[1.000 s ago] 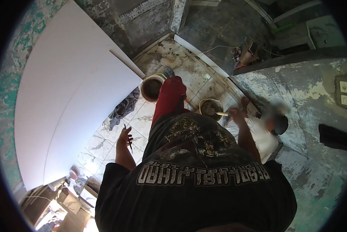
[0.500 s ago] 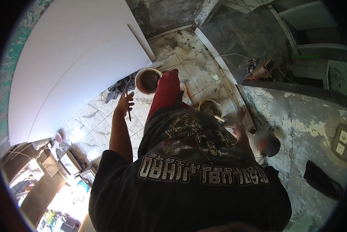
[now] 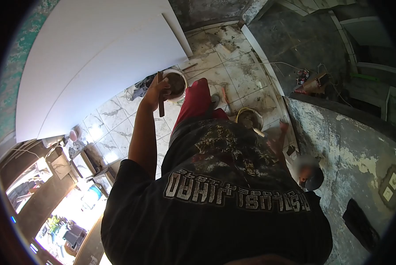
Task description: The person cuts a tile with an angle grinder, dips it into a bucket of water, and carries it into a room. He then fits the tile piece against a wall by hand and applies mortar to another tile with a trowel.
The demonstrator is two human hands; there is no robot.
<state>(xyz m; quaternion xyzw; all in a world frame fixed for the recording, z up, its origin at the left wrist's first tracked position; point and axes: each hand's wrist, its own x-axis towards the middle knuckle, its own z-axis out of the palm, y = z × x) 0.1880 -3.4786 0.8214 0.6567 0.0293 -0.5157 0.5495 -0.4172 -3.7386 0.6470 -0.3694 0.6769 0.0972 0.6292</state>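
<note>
My left hand (image 3: 154, 95) is closed around a flat, dark brown strip (image 3: 161, 102), held upright beside a white-rimmed bucket (image 3: 185, 84) with grey-brown contents. My right hand (image 3: 275, 142) is low at the right of my shirt, dim and partly hidden, so its fingers and anything in them cannot be made out. Near it is a second bucket (image 3: 260, 118) with a yellowish handle and dark contents. A tool with a pale grip (image 3: 259, 132) leans at that bucket's near edge.
A large white panel (image 3: 92, 62) slants across the upper left. Dark cloth (image 3: 140, 89) lies beside the first bucket on marble-patterned tiles (image 3: 114, 128). Another person's blurred head (image 3: 308, 170) shows at the right by the peeling wall (image 3: 343, 145). Clutter (image 3: 313, 84) sits on the grey surface.
My left hand has moved up toward the first bucket, and the strip now shows its broad face. The view has shifted, moving the surroundings rightward in the picture.
</note>
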